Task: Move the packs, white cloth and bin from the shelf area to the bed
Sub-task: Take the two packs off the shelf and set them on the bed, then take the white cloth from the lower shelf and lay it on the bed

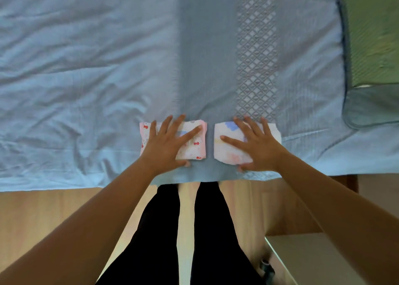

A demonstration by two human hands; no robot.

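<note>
**Packs down at the bed's near edge**

Packs lay side by side, slightly apart, on the bed [86, 90]: pink pack [198, 142] under the left hand [166, 146], white pack [224, 148] under the right hand [259, 146]. Both hands lay spread flat on top, pressing, not gripping.

Our left hand [167, 143] lies flat on one pack [195, 153], our right hand [258, 146] flat on another pack [224, 153] just beside it. Both packs sit on the bed [86, 79] at its near edge. A pillow [371, 68] lies well beyond and right of our right hand.
</note>
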